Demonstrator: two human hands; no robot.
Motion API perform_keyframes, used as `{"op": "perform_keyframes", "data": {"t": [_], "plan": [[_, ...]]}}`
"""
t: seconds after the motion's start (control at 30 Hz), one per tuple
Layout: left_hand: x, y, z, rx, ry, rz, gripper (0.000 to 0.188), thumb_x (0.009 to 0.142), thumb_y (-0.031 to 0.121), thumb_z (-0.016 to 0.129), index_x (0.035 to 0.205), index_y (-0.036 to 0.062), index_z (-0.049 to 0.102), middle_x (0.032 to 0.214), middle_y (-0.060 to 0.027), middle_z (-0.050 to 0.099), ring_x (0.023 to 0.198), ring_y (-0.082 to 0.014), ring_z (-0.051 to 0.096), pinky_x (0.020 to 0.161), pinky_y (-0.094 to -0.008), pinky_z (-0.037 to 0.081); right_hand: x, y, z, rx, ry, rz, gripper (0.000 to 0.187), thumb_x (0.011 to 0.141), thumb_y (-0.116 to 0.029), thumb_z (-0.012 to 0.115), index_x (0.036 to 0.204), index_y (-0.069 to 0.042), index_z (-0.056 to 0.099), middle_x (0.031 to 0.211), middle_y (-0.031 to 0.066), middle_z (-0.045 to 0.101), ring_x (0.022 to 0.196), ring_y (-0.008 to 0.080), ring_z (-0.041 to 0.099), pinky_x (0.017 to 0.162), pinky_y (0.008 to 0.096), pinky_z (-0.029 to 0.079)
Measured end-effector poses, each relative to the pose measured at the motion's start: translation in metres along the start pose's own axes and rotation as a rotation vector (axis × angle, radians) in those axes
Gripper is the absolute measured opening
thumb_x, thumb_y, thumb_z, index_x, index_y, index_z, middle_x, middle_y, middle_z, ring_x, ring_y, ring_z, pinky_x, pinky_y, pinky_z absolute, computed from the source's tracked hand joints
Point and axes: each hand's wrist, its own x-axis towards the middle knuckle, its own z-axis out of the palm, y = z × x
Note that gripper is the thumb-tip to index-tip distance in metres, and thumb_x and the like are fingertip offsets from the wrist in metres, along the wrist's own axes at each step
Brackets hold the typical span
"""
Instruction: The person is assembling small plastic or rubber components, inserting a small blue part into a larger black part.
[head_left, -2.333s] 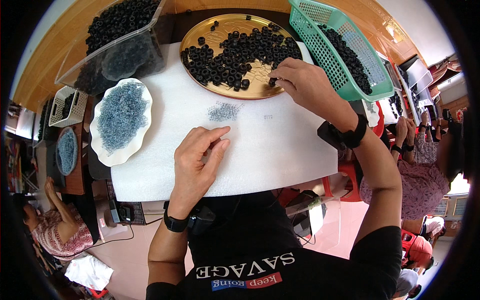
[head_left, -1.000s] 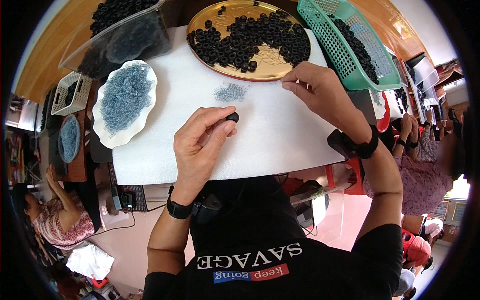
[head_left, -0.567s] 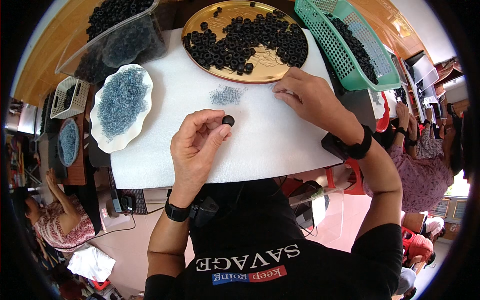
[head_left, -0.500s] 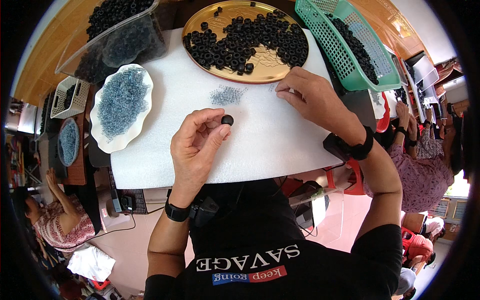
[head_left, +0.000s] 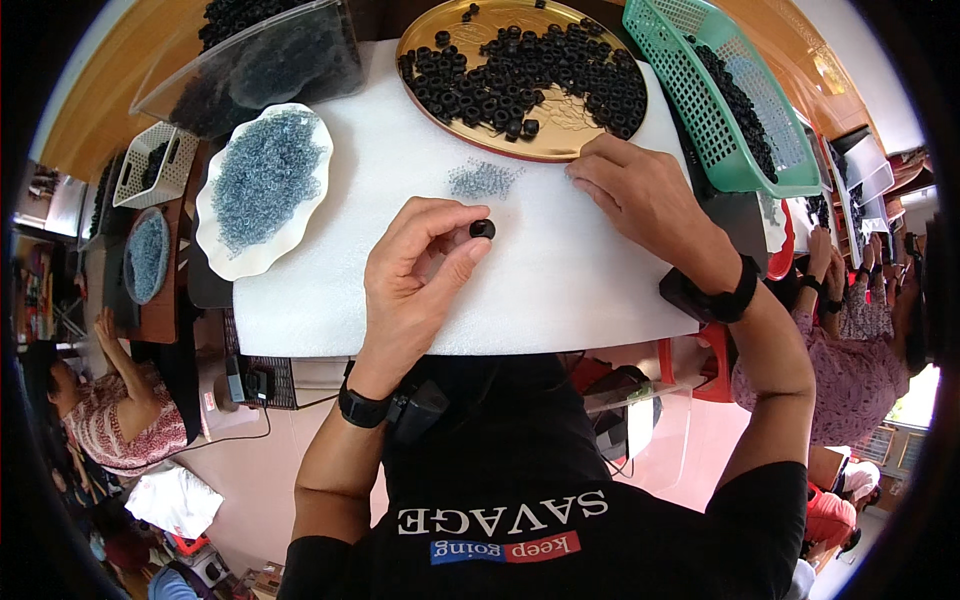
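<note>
My left hand pinches a small black ring-shaped piece between thumb and fingertips, above the white foam sheet. The opening of the piece shows as a dark spot. My right hand is lowered to the foam by the near edge of the round golden tray. Its thumb and fingers are pressed together, with a trace of bluish clear bits at their tips; what they grip is too small to make out. Between the hands lies a loose patch of tiny clear bluish pieces. Many black rings cover the tray.
A white scalloped dish heaped with bluish bits stands at left. Behind it is a clear bin of black parts. A green basket of black parts stands at right, a white basket far left. Other people sit on both sides.
The view has shifted, so the table appears farther right. In my left hand the black ring has turned, showing its opening. My right fingers have closed together at the foam near the tray.
</note>
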Motion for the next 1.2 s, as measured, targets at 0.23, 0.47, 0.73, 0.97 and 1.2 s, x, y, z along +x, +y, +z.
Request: {"op": "perform_keyframes", "data": {"t": [0.23,0.47,0.73,0.97,1.2], "plan": [[0.0,0.003,0.0,-0.017,-0.032,-0.03,0.023,0.086,-0.001,0.068,0.109,0.002,0.067,0.1,-0.0066,0.063,0.086,-0.0108,0.059,0.074,-0.0231,0.048,0.006,0.0,0.003,-0.118,0.023,-0.126,0.015,0.081,-0.001,0.062,0.095,0.002,0.065,0.086,0.0124,0.063,0.074,0.0245,0.066,0.061,0.0325,0.054],[-0.001,-0.003,0.001,-0.056,0.002,-0.005,0.019,0.086,-0.002,0.066,0.104,0.0024,0.067,0.1,-0.0065,0.062,0.085,-0.0111,0.059,0.075,-0.0238,0.049,0.011,-0.006,-0.007,-0.174,-0.028,-0.118,0.008,0.082,-0.004,0.064,0.089,-0.002,0.062,0.086,0.0103,0.06,0.067,0.0275,0.064,0.058,0.0359,0.052],[0.0,0.002,0.001,0.096,-0.031,0.018,0.021,0.086,0.001,0.067,0.107,0.0027,0.067,0.101,-0.0058,0.06,0.085,-0.0116,0.059,0.075,-0.0246,0.05,0.007,-0.002,-0.002,-0.064,-0.057,-0.077,0.007,0.082,-0.004,0.064,0.087,0.0,0.061,0.085,0.0124,0.06,0.069,0.029,0.064,0.06,0.0375,0.052],[0.001,0.002,0.002,0.059,-0.107,-0.031,0.024,0.087,0.0,0.065,0.112,0.0016,0.065,0.104,-0.0102,0.065,0.087,-0.0132,0.063,0.076,-0.0251,0.052,0.0,-0.011,-0.007,0.068,-0.049,-0.026,0.013,0.082,-0.005,0.067,0.093,-0.001,0.062,0.083,0.01,0.06,0.066,0.0226,0.063,0.058,0.0318,0.05],[-0.004,-0.005,0.004,0.09,-0.045,-0.053,0.024,0.085,0.001,0.069,0.108,0.0006,0.063,0.088,-0.0072,0.067,0.078,-0.0121,0.064,0.071,-0.0245,0.053,-0.002,-0.061,-0.005,1.104,-0.015,0.29,0.018,0.09,-0.013,0.067,0.104,-0.002,0.062,0.078,-0.0002,0.061,0.064,0.0031,0.053,0.056,0.0191,0.045]]}}
